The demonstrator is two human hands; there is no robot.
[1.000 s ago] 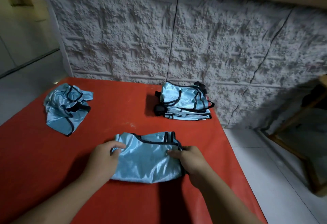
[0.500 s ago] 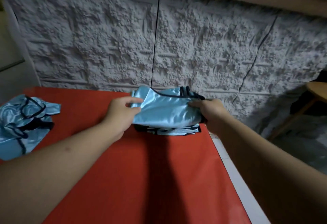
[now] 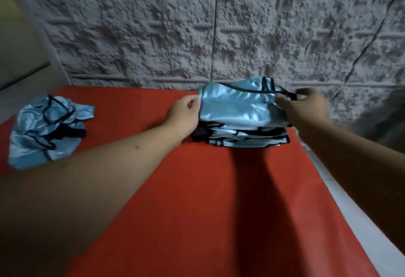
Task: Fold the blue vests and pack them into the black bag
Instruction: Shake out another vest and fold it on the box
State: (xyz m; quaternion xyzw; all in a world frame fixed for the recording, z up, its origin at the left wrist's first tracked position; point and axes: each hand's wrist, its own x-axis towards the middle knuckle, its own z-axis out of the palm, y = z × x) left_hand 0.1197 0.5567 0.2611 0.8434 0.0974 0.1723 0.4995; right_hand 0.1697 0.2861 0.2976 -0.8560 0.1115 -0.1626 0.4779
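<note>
A folded shiny blue vest point(image 3: 238, 106) with black trim lies on top of a stack of folded vests point(image 3: 245, 137) at the far right of the red table point(image 3: 197, 189). My left hand point(image 3: 185, 115) holds the vest's left edge, fingers curled under it. My right hand point(image 3: 306, 108) grips its right edge at the black trim. A crumpled unfolded blue vest point(image 3: 47, 127) lies at the table's left. No black bag is in view.
A rough grey textured wall point(image 3: 219, 24) rises right behind the table. The table's right edge borders a pale tiled floor point(image 3: 350, 211). A dark shape point(image 3: 385, 121) sits at the far right.
Both hands carried the folded vest from the near table middle to the far stack and have lowered it onto the pile. The view followed forward.
</note>
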